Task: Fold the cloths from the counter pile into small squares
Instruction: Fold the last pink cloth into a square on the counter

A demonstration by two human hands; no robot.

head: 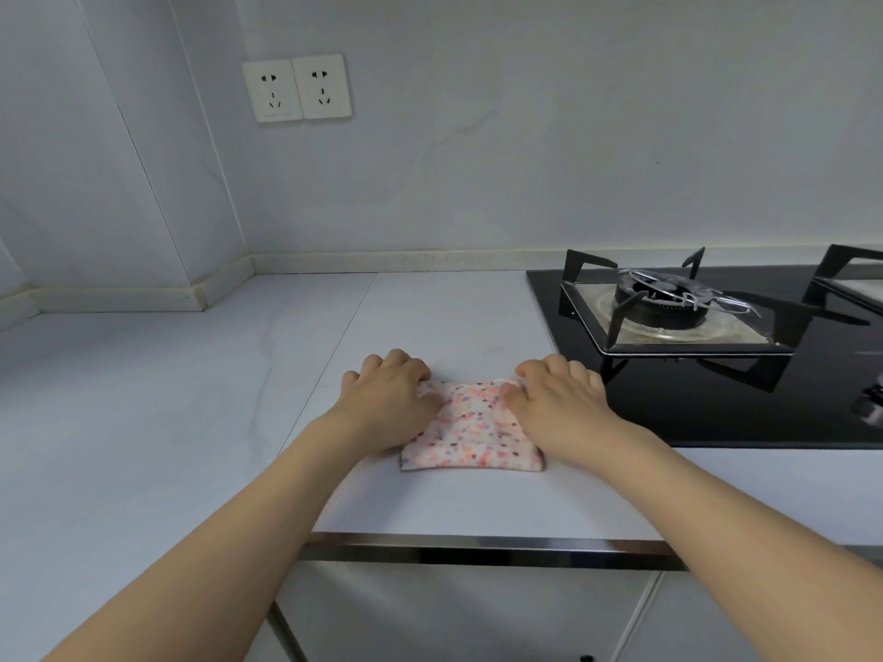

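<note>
A small folded cloth (473, 432), white with pink, orange and dark speckles, lies flat on the white counter (191, 398) near its front edge. My left hand (387, 398) sits on the cloth's far left corner with its fingers curled over the far edge and the thumb on top of the fabric. At the far right corner my right hand (556, 403) holds the cloth the same way, thumb on top. Both hands cover the far corners. No pile of other cloths is in view.
A black glass gas hob (716, 398) with a burner and pan support (669, 303) lies just right of my right hand. Two wall sockets (296, 88) are on the back wall. The counter's metal-trimmed front edge (478, 549) runs below the cloth.
</note>
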